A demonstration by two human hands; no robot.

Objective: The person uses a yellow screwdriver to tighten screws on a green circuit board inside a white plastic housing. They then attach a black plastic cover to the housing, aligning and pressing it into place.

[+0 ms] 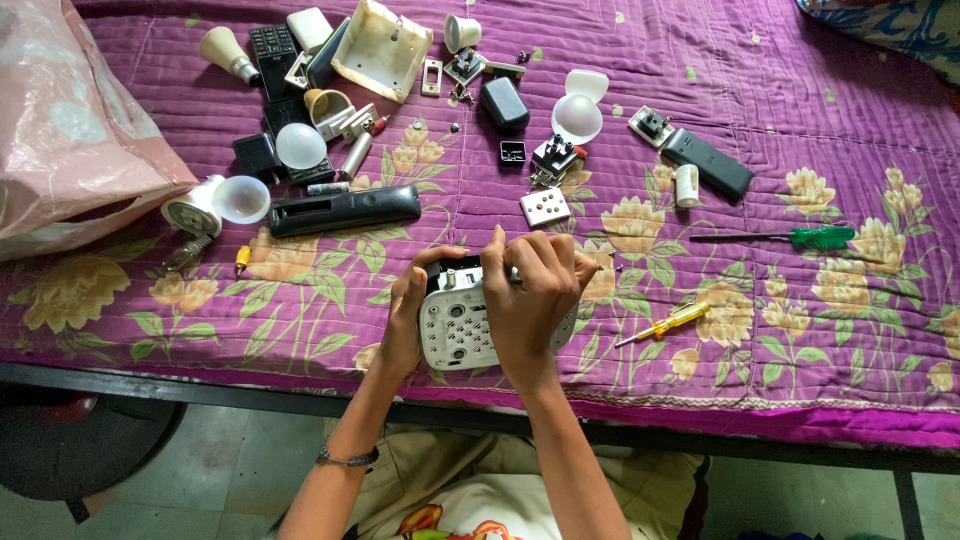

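Both hands (480, 300) — white casing (452, 330) (gripped)

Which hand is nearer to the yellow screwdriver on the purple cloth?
The right hand. It grips the white device, with the yellow screwdriver lying just to its right. The left hand holds the device's far side, farther from the screwdriver.
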